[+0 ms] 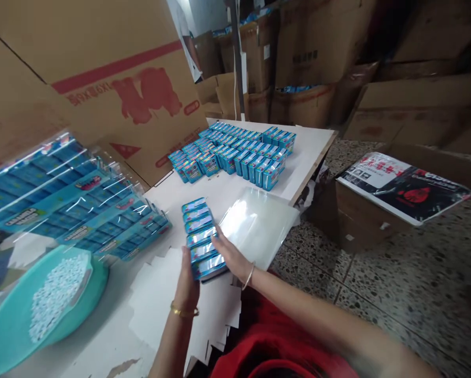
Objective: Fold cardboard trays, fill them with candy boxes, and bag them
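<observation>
A short row of small blue boxes stands on the white table before me, with shiny tops. My left hand presses against the near left side of this row, its thumb pointing up along the boxes and its other fingers mostly hidden. On the right side, my right hand lays its fingers along the same boxes, so that the row is held between both hands. Just right of the row lies a stack of clear plastic sheets, partly beneath my right hand. White paper sheets spread under and beside my left wrist.
Many blue boxes stand grouped farther back on the table. Plastic-wrapped blue packs are stacked at left, behind a turquoise tub of small white-and-blue pieces. A large carton rises behind. Another carton stands right.
</observation>
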{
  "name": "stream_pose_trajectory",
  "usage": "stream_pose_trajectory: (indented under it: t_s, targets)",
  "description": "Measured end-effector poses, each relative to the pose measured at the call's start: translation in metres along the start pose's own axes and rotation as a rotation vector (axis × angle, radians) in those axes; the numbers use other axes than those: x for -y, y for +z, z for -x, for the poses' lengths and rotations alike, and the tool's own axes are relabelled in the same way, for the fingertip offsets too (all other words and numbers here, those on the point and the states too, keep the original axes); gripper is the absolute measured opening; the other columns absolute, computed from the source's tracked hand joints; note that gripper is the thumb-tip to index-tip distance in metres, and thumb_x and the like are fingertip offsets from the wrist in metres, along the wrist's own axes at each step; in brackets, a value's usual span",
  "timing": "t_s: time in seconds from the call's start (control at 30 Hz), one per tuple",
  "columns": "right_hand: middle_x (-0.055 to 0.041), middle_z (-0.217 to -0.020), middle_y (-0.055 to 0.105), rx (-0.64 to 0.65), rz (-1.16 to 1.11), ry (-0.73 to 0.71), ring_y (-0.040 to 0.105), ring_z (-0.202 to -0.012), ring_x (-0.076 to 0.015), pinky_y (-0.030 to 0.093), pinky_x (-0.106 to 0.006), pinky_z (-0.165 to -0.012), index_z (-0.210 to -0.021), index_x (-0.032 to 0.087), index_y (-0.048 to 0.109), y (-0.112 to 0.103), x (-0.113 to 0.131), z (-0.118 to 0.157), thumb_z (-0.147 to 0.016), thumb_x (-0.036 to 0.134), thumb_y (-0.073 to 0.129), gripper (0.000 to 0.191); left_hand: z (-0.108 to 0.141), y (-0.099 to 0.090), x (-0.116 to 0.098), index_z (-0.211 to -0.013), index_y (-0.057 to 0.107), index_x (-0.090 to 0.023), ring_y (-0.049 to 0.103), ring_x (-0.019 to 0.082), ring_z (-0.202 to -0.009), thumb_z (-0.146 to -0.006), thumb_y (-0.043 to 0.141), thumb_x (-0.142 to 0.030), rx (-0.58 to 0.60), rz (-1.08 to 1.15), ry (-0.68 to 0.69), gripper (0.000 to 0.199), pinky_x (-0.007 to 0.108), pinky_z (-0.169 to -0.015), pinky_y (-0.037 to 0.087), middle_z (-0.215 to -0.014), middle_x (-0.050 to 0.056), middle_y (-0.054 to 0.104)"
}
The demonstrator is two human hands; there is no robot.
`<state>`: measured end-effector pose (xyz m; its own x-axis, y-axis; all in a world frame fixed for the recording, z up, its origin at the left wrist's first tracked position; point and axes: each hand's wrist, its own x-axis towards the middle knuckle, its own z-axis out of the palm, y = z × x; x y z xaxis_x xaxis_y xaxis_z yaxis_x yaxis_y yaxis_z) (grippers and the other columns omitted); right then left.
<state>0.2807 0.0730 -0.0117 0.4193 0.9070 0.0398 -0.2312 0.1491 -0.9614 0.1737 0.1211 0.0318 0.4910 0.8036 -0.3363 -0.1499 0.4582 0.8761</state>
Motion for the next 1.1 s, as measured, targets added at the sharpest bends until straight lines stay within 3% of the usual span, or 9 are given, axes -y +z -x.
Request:
stream_pose_trajectory:
  t_s: [0.2, 0.27, 0.37, 0.47, 0.53, 0.63, 0.8, 0.97, 1.1]
  targets:
    - [-0.0102, -0.154, 0.016, 0.355, 0.144, 0.138, 0.011, -0.142, -0.0241, 0.011, -0.043, -0.116, -0.148, 0.014, 0.018, 0.062, -0.022, 0.010, -0.083, 0.071, 0.035, 0.088, 0.039, -0.074, -0.005, -0.124, 0.057, -0.017, 0.053, 0.027, -0.120, -0.081, 0.046, -0.065, -0.257, -0.080, 0.028, 0.065, 0.043, -0.107, 0.037, -0.116, 0.009, 0.066]
    - [-0.0129, -0.152, 0.023, 0.407, 0.342, 0.041, 0.016, -0.141, -0.0256, 0.014, -0.046, -0.115, -0.145, 0.013, 0.027, 0.059, -0.021, 0.008, -0.086, 0.067, 0.035, 0.080, 0.045, -0.091, -0.003, -0.122, 0.058, -0.016, 0.048, 0.028, -0.124, -0.081, 0.042, -0.067, -0.318, -0.160, 0.061, 0.067, 0.044, -0.108, 0.035, -0.122, 0.011, 0.062]
    - [-0.0088, -0.149, 0.033, 0.261, 0.689, -0.247, 0.018, -0.141, -0.0243, 0.011, -0.051, -0.113, -0.138, 0.022, 0.042, 0.018, -0.011, -0.002, -0.089, 0.057, 0.041, 0.060, 0.059, -0.100, -0.008, -0.127, 0.053, -0.021, 0.039, 0.026, -0.132, -0.082, 0.042, -0.066, -0.432, -0.278, 0.242, 0.065, 0.041, -0.112, 0.028, -0.137, 0.008, 0.050]
    - [-0.0104, -0.150, 0.030, 0.081, 1.074, -0.238, 0.010, -0.142, -0.0279, 0.006, -0.057, -0.112, -0.136, 0.021, 0.045, -0.048, -0.009, -0.013, -0.087, 0.049, 0.050, 0.056, 0.082, -0.084, -0.017, -0.126, 0.053, -0.022, 0.044, 0.026, -0.127, -0.085, 0.048, -0.056, -0.487, -0.589, 0.601, 0.054, 0.042, -0.109, 0.032, -0.136, 0.008, 0.050]
    - [-0.0095, -0.148, 0.033, 0.096, 1.251, -0.129, 0.014, -0.141, -0.0286, 0.006, -0.057, -0.111, -0.135, 0.022, 0.046, -0.086, -0.015, -0.018, -0.089, 0.044, 0.048, 0.051, 0.096, -0.062, -0.020, -0.122, 0.056, -0.022, 0.052, 0.025, -0.117, -0.086, 0.051, -0.047, -0.341, -0.758, 0.706, 0.044, 0.042, -0.103, 0.039, -0.126, 0.009, 0.057]
    - [-0.0045, -0.148, 0.034, 0.109, 1.354, -0.106, 0.019, -0.140, -0.0268, 0.011, -0.053, -0.112, -0.134, 0.026, 0.048, -0.115, -0.028, -0.020, -0.093, 0.036, 0.041, 0.042, 0.105, -0.025, -0.014, -0.115, 0.060, -0.023, 0.060, 0.023, -0.103, -0.083, 0.058, -0.036, -0.026, -0.852, 0.645, 0.034, 0.038, -0.092, 0.047, -0.113, 0.008, 0.062]
    - [-0.0002, -0.146, 0.038, 0.082, 1.348, -0.095, 0.024, -0.139, -0.0241, 0.015, -0.051, -0.112, -0.128, 0.029, 0.053, -0.113, -0.037, -0.024, -0.094, 0.032, 0.040, 0.037, 0.084, 0.011, 0.017, -0.107, 0.064, -0.022, 0.062, 0.020, -0.093, -0.083, 0.059, -0.032, 0.368, -0.810, 0.432, 0.027, 0.034, -0.085, 0.049, -0.101, 0.007, 0.066]
    - [0.0002, -0.143, 0.043, 0.082, 1.282, -0.035, 0.028, -0.138, -0.0235, 0.016, -0.052, -0.111, -0.119, 0.029, 0.061, -0.115, -0.030, -0.034, -0.096, 0.033, 0.036, 0.034, 0.034, 0.023, 0.052, -0.096, 0.066, -0.016, 0.065, 0.019, -0.081, -0.074, 0.065, -0.046, 0.174, -0.453, 0.073, 0.037, 0.028, -0.069, 0.052, -0.093, 0.008, 0.067]
    - [-0.0016, -0.144, 0.040, 0.153, 1.254, -0.018, 0.024, -0.139, -0.0246, 0.015, -0.055, -0.110, -0.120, 0.030, 0.060, -0.119, -0.027, -0.033, -0.094, 0.038, 0.039, 0.034, 0.005, 0.031, 0.067, -0.088, 0.065, -0.014, 0.065, 0.015, -0.070, -0.064, 0.073, -0.045, 0.040, -0.319, 0.048, 0.040, 0.023, -0.057, 0.049, -0.086, 0.006, 0.065]
